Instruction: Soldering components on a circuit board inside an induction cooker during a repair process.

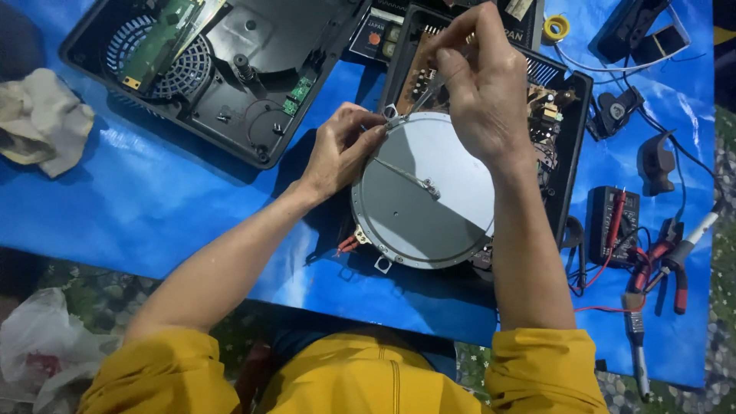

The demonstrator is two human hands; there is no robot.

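Bare forearms emerge from rolled-up mustard-yellow sleeves [165, 368] of a seamed yellow top.

You've got a blue tarp [153, 192] spread on the floor. On it: open black casing [253, 84] at 11 o'clock, cooker base [563, 123] at centre, crumpled rag [38, 123] at 9, multimeter [613, 222] and red-handled pliers [667, 268] at 3, solder roll [556, 27] at 1.

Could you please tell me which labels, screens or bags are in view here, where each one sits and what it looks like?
Control panel label: top centre, on the black casing; dark rectangle, pale print, small red spot.
Multimeter: right, on the blue sheet; black, upright, its display hard to make out under red leads.
Plastic bag: bottom left corner; white, crumpled.
Sticker: top edge; small, pale.
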